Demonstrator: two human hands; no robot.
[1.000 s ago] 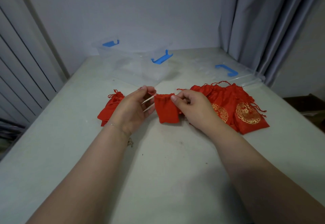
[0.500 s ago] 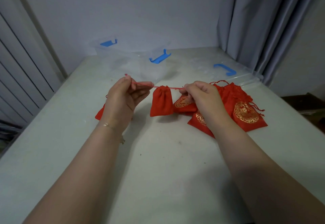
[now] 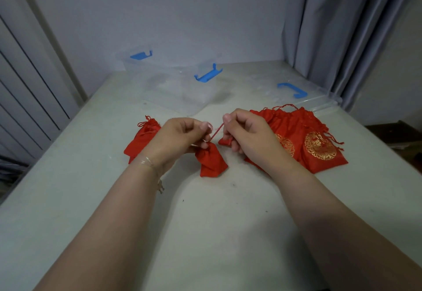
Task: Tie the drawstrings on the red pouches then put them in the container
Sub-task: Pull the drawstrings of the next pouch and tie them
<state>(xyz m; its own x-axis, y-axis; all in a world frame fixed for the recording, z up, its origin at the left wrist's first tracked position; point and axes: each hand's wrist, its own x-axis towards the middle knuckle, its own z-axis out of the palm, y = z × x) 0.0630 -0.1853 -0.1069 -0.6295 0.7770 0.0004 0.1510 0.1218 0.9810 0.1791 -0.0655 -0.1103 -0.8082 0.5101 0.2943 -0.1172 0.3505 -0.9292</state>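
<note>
Left hand (image 3: 175,138): fingers curled, pinching the neck of the small red pouch (image 3: 212,161).
Right hand (image 3: 249,133): curled, pinching the drawstring (image 3: 216,132).
Hidden: the knot, behind the fingers.

hands (image 3: 214,138) – pinching drawstring (image 3: 216,131), red pouch (image 3: 212,161)

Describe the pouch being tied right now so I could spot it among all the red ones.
On the pale table, look between the two hands. The small plain red pouch hangs below the left hand, its cord running to the right hand. Unlike the pile of gold-printed pouches, it shows no gold.
</note>
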